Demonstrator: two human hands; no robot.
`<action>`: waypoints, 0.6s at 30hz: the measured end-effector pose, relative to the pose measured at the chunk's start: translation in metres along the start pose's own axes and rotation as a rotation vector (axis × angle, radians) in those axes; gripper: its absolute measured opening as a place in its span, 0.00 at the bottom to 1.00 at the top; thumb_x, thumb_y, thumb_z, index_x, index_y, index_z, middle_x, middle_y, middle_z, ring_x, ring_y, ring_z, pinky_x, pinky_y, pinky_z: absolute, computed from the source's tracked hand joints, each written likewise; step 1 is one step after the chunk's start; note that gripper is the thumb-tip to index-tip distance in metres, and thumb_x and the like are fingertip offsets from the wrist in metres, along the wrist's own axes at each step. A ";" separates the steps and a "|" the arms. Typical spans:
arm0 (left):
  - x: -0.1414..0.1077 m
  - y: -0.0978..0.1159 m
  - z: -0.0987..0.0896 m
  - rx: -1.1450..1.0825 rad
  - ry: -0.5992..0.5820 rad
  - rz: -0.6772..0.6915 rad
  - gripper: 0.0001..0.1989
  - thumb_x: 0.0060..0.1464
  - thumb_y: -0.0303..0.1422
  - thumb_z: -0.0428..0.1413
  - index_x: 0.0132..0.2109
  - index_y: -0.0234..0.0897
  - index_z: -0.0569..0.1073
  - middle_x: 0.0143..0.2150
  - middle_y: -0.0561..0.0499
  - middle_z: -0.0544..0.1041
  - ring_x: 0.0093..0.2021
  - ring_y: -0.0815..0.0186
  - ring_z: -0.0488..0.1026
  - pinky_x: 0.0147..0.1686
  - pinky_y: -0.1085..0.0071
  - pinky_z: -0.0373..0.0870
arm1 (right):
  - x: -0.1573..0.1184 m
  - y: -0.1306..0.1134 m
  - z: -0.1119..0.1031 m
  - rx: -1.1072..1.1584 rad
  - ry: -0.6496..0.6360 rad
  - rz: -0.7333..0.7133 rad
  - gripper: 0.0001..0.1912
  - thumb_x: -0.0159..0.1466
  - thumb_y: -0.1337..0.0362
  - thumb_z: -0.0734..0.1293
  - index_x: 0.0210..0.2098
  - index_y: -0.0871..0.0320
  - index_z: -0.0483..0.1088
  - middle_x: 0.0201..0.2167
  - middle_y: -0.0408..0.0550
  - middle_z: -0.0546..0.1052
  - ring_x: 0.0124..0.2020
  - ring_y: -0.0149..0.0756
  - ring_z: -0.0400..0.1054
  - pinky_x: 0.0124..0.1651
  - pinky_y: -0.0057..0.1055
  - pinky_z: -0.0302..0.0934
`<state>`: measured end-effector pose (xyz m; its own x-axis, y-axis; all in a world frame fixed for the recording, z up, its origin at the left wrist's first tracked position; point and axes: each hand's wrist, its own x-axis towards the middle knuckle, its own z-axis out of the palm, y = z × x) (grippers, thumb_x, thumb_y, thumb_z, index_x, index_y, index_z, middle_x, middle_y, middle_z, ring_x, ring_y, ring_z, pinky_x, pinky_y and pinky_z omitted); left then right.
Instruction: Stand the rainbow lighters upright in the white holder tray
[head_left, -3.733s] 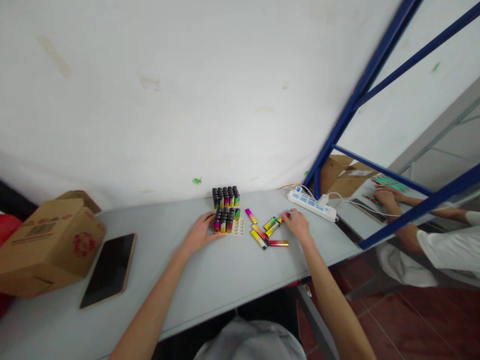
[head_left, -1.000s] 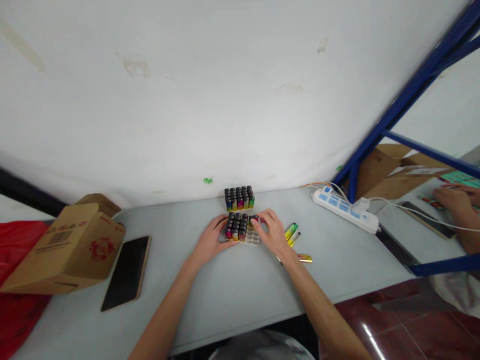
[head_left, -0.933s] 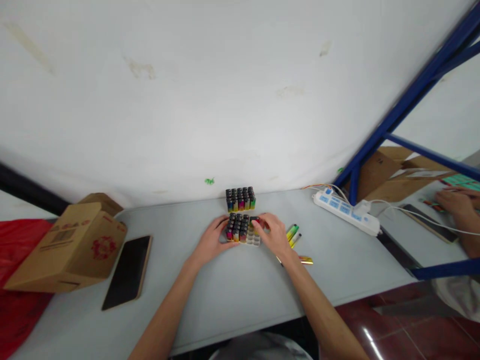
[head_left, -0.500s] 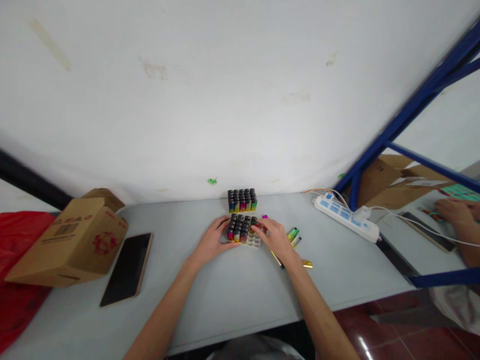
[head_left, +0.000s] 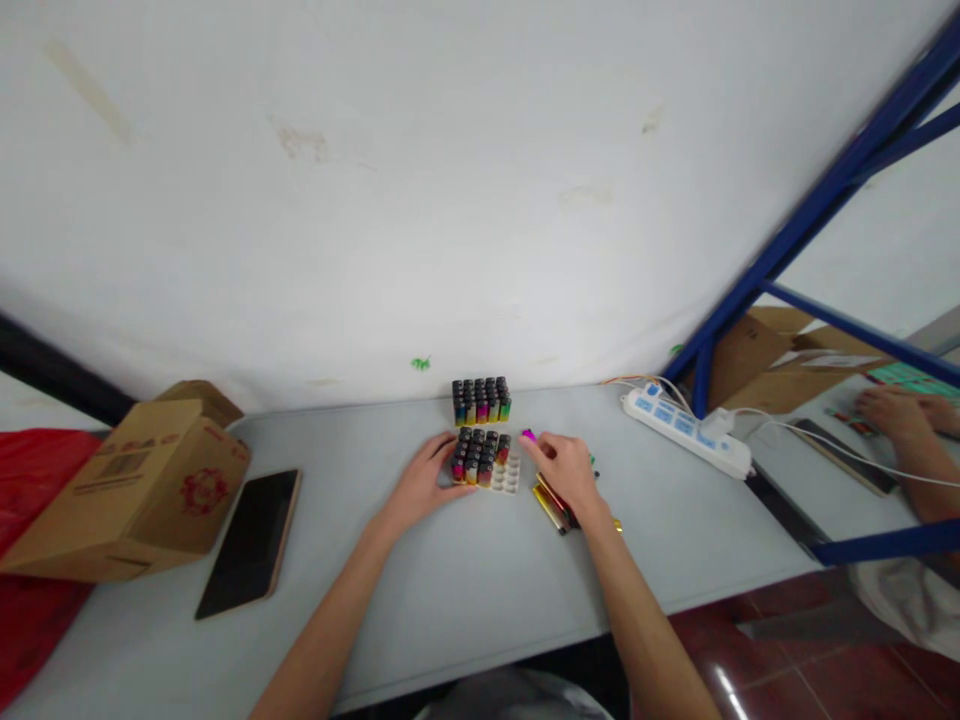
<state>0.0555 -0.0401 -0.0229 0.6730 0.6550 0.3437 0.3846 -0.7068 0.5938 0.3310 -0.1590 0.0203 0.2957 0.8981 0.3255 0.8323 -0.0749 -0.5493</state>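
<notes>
Since a moment ago the right hand (head_left: 568,470) is pulling back from the tray (head_left: 485,462) and curling around a pink lighter (head_left: 529,436), a few loose lighters (head_left: 552,502) lying under it. The left hand (head_left: 421,481) is resting open against the tray's left side. Most slots look filled; the near-right ones aren't.

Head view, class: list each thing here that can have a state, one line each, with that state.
Near tray: partly filled with upright lighters, some slots bare.
Far tray: full, upright lighters.
Loose lighters: lying flat by the right hand.
Phone: screen dark, lying flat.
Box: closed.
Power strip: a plug in it.
Left hand: open, resting against the near tray.
Right hand: over the loose lighters; grip unclear.
</notes>
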 end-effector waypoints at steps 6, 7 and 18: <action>0.001 -0.001 0.000 0.016 0.001 0.008 0.38 0.54 0.49 0.73 0.66 0.39 0.74 0.69 0.40 0.74 0.69 0.46 0.72 0.72 0.50 0.70 | 0.006 0.026 -0.004 -0.006 0.100 0.034 0.18 0.77 0.53 0.63 0.43 0.58 0.79 0.35 0.51 0.80 0.36 0.41 0.74 0.45 0.35 0.64; 0.001 -0.001 0.000 0.018 -0.003 0.006 0.38 0.54 0.49 0.73 0.66 0.39 0.74 0.69 0.40 0.74 0.69 0.46 0.72 0.72 0.50 0.69 | 0.006 0.026 0.000 -0.029 0.068 0.034 0.16 0.76 0.54 0.65 0.46 0.59 0.79 0.38 0.52 0.81 0.40 0.43 0.75 0.49 0.36 0.65; 0.002 0.001 -0.001 0.008 0.002 -0.004 0.38 0.54 0.51 0.72 0.66 0.40 0.74 0.68 0.40 0.74 0.69 0.46 0.72 0.72 0.49 0.70 | 0.005 0.011 0.019 0.158 0.055 0.020 0.12 0.73 0.63 0.63 0.49 0.56 0.78 0.45 0.55 0.75 0.46 0.46 0.74 0.53 0.40 0.69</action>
<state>0.0564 -0.0395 -0.0211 0.6706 0.6579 0.3428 0.3919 -0.7065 0.5892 0.3325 -0.1474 0.0018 0.3403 0.8718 0.3524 0.7432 -0.0198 -0.6688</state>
